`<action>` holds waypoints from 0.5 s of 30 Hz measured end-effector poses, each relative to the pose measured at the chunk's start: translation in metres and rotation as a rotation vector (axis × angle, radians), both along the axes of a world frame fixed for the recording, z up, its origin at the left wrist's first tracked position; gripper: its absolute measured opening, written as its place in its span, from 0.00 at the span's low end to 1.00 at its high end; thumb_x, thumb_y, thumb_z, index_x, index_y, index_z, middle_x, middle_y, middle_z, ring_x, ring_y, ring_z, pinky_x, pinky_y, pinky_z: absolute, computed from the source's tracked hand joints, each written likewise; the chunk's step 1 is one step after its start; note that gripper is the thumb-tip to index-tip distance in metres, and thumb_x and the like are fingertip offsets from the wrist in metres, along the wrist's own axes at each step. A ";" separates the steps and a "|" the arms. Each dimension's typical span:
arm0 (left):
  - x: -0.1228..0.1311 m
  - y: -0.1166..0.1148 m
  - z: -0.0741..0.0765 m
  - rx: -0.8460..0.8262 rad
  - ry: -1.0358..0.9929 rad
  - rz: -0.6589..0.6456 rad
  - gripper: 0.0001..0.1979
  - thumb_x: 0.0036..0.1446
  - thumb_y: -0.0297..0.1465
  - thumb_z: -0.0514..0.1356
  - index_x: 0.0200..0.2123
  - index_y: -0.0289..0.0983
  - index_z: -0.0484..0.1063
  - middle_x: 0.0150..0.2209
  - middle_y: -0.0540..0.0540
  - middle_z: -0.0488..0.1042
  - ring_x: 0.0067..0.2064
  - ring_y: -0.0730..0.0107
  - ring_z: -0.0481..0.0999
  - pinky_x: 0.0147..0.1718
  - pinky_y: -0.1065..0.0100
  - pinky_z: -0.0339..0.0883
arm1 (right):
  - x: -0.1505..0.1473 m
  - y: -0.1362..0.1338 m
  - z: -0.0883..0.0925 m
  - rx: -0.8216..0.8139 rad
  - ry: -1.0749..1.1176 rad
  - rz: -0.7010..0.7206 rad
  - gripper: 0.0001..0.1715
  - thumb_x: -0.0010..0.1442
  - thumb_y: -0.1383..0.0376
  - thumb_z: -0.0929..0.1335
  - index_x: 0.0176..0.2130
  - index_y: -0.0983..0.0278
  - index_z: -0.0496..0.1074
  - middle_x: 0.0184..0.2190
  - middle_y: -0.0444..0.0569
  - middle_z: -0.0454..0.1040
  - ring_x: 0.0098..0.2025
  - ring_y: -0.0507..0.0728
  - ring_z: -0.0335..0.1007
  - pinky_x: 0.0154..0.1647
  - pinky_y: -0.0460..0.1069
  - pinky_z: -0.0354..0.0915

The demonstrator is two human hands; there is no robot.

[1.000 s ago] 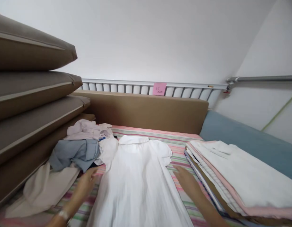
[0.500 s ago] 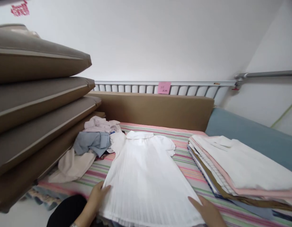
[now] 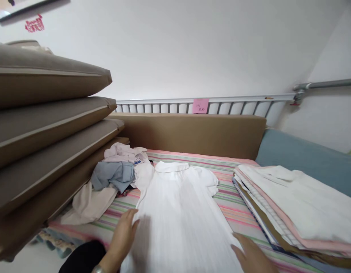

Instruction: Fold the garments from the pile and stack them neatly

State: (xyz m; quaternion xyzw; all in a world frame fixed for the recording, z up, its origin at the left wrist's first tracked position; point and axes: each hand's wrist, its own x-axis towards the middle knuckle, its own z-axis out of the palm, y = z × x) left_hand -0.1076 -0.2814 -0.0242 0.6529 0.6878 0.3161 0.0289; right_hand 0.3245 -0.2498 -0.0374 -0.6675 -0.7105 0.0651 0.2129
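A white short-sleeved dress (image 3: 175,212) with a rounded collar lies spread flat on a striped sheet (image 3: 226,208), its collar away from me. Beside its left edge is my left hand (image 3: 124,233), thumb and fingers apart, casting a shadow on the fabric. My right hand (image 3: 253,253) is at the dress's lower right edge, its fingers also parted. Neither hand grips the cloth. The hem runs out of view at the bottom.
To the right lies a stack of folded clothes (image 3: 300,204), a white one on top. Crumpled garments (image 3: 112,176) lie on the left near stacked brown cushions (image 3: 55,125). A long brown cushion (image 3: 189,134) stands at the back before a white radiator (image 3: 164,107); a blue cushion (image 3: 306,163) leans at right.
Both hands have let go of the dress's side edges and their fingers have opened. My left hand has moved slightly up along the edge. The camera view has shifted a little.
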 end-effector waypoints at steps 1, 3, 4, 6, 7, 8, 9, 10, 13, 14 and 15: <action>0.012 0.013 0.004 0.022 0.041 -0.079 0.16 0.58 0.32 0.50 0.49 0.38 0.67 0.51 0.41 0.71 0.54 0.61 0.68 0.55 0.57 0.60 | -0.017 0.006 0.004 0.073 -0.013 0.059 0.24 0.57 0.58 0.59 0.48 0.65 0.70 0.49 0.56 0.72 0.53 0.61 0.67 0.55 0.56 0.63; 0.037 0.040 0.005 0.009 0.116 -0.219 0.19 0.60 0.33 0.49 0.54 0.41 0.64 0.56 0.43 0.67 0.58 0.63 0.64 0.57 0.56 0.58 | -0.050 0.019 0.006 0.134 -0.056 0.163 0.26 0.58 0.56 0.59 0.53 0.63 0.67 0.56 0.54 0.66 0.59 0.61 0.59 0.58 0.57 0.59; 0.047 0.054 0.003 -0.027 0.157 -0.272 0.20 0.60 0.33 0.49 0.56 0.42 0.62 0.59 0.45 0.64 0.60 0.63 0.61 0.58 0.56 0.57 | -0.063 0.024 0.004 0.122 -0.079 0.203 0.26 0.58 0.56 0.60 0.54 0.60 0.66 0.58 0.52 0.62 0.61 0.62 0.56 0.59 0.59 0.57; 0.058 0.078 -0.005 -0.150 0.241 -0.295 0.22 0.61 0.36 0.49 0.59 0.44 0.59 0.62 0.46 0.59 0.63 0.59 0.55 0.58 0.52 0.55 | -0.080 0.031 -0.003 0.042 -0.111 0.261 0.26 0.58 0.54 0.61 0.56 0.53 0.63 0.61 0.48 0.57 0.63 0.64 0.50 0.60 0.64 0.54; 0.059 0.088 -0.011 -0.210 0.284 -0.264 0.23 0.60 0.37 0.48 0.59 0.44 0.58 0.63 0.46 0.57 0.64 0.56 0.53 0.58 0.50 0.53 | -0.084 0.033 -0.006 -0.008 -0.112 0.277 0.27 0.58 0.53 0.61 0.56 0.51 0.62 0.62 0.47 0.56 0.63 0.64 0.49 0.60 0.65 0.53; 0.056 0.096 -0.016 -0.258 0.327 -0.221 0.24 0.60 0.39 0.48 0.60 0.44 0.57 0.63 0.45 0.55 0.64 0.53 0.51 0.58 0.48 0.52 | -0.085 0.034 -0.009 -0.055 -0.107 0.287 0.27 0.59 0.52 0.61 0.57 0.49 0.61 0.62 0.47 0.55 0.63 0.64 0.49 0.60 0.66 0.52; 0.052 0.102 -0.020 -0.289 0.365 -0.176 0.25 0.60 0.40 0.48 0.60 0.44 0.57 0.63 0.44 0.54 0.64 0.51 0.50 0.59 0.46 0.50 | -0.084 0.034 -0.011 -0.096 -0.098 0.292 0.27 0.59 0.52 0.60 0.57 0.49 0.60 0.62 0.47 0.54 0.63 0.64 0.48 0.61 0.66 0.50; 0.047 0.108 -0.022 -0.305 0.397 -0.136 0.25 0.60 0.41 0.47 0.60 0.43 0.57 0.64 0.43 0.53 0.64 0.50 0.49 0.59 0.46 0.49 | -0.082 0.035 -0.011 -0.131 -0.085 0.295 0.27 0.59 0.52 0.60 0.58 0.49 0.59 0.62 0.47 0.53 0.64 0.64 0.46 0.61 0.66 0.49; 0.037 0.125 -0.012 -0.338 0.431 -0.099 0.24 0.58 0.39 0.51 0.57 0.40 0.62 0.61 0.40 0.59 0.62 0.50 0.56 0.57 0.50 0.53 | -0.075 0.037 -0.005 -0.222 -0.033 0.294 0.28 0.57 0.57 0.63 0.57 0.51 0.61 0.63 0.48 0.50 0.64 0.64 0.44 0.62 0.65 0.48; 0.037 0.133 -0.003 -0.346 0.428 -0.104 0.22 0.57 0.38 0.52 0.55 0.40 0.65 0.58 0.40 0.64 0.60 0.51 0.61 0.55 0.52 0.56 | -0.073 0.038 -0.002 -0.243 -0.010 0.300 0.28 0.56 0.59 0.64 0.57 0.51 0.61 0.63 0.48 0.50 0.64 0.64 0.44 0.62 0.65 0.48; 0.040 0.142 0.008 -0.344 0.424 -0.112 0.20 0.57 0.36 0.52 0.52 0.39 0.68 0.55 0.39 0.69 0.56 0.53 0.66 0.53 0.54 0.59 | -0.072 0.040 0.000 -0.258 0.013 0.308 0.29 0.55 0.60 0.64 0.57 0.52 0.62 0.63 0.48 0.50 0.64 0.64 0.44 0.62 0.64 0.48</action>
